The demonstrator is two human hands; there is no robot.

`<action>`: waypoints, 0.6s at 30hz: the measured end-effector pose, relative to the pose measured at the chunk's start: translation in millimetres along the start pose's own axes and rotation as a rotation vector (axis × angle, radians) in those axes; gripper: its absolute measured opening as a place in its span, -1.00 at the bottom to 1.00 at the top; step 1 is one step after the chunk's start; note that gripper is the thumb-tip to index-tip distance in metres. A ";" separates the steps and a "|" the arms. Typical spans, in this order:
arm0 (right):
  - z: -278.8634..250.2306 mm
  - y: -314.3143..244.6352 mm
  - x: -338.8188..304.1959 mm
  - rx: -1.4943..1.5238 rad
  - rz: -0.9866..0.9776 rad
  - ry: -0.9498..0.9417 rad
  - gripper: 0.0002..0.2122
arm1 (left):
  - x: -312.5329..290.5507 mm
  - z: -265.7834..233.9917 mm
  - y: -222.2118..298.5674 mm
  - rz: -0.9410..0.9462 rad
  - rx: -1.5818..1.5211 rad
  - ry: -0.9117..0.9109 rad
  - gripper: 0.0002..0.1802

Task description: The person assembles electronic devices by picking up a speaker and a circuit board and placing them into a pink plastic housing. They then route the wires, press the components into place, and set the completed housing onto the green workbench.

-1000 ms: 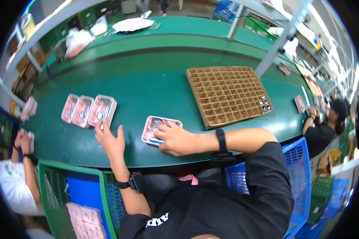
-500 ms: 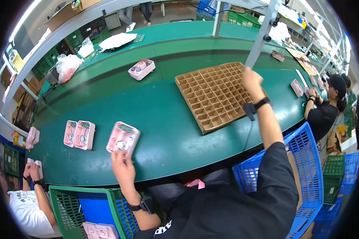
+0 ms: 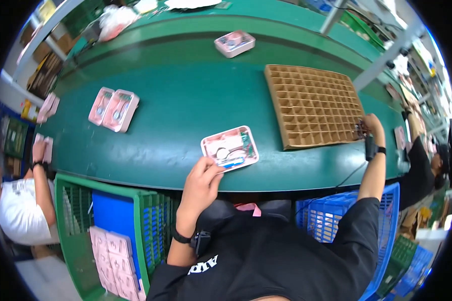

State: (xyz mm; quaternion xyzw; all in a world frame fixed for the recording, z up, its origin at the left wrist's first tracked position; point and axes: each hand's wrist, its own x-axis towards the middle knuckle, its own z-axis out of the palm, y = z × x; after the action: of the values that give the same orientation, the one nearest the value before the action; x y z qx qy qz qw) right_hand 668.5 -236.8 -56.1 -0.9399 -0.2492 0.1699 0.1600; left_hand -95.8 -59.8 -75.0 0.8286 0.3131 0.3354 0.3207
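At centre, the left hand grips the seven-o'clock corner of an open pink case holding a green circuit board and a blue part. Toward three o'clock, the right hand is at the four-o'clock corner of a brown partitioned tray, beside small dark parts. Two pink cases sit together near ten, a lone pink case at twelve, a green crate at eight, a blue basket at four.

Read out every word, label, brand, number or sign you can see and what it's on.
Black shirt: white lettering, only partly visible; I don't copy out wording.
Co-worker's white shirt: print, too small to read.
Pink case in the left hand: no readable text.
Cardboard divider tray: no readable text.
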 end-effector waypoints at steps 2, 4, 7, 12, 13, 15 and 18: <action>-5.0 -3.0 -3.1 0.390 0.022 -0.056 -0.78 | 0.6 1.2 -0.1 0.042 -0.029 -0.019 -0.82; -4.3 -39.6 -26.9 0.519 0.046 -0.099 -0.78 | 2.3 -4.8 5.8 0.020 -0.044 0.015 -0.81; 1.9 -111.5 -70.9 0.870 -0.257 -0.233 -0.79 | 7.5 -17.2 12.6 0.019 -0.106 0.072 -0.80; 44.5 -278.3 -225.3 0.811 -0.552 -0.414 -0.81 | 31.7 -20.7 22.7 0.127 -0.094 0.175 -0.76; 60.8 -303.2 -255.9 0.849 -0.534 -0.540 -0.81 | 38.5 -20.0 29.3 0.160 -0.104 0.193 -0.75; 101.1 -336.3 -296.3 0.928 -0.487 -0.886 -0.82 | 44.4 -19.5 37.6 0.197 -0.106 0.214 -0.74; 151.8 -366.7 -356.0 0.996 -0.311 -1.300 -0.85 | 49.0 -22.1 50.6 0.323 -0.039 0.260 -0.66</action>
State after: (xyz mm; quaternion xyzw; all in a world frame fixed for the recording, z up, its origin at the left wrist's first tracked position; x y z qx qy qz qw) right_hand 164.8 -87.8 35.3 -0.4290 -0.3145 0.7449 0.4027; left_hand -68.8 -47.0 -7.5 0.8114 0.2085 0.4926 0.2356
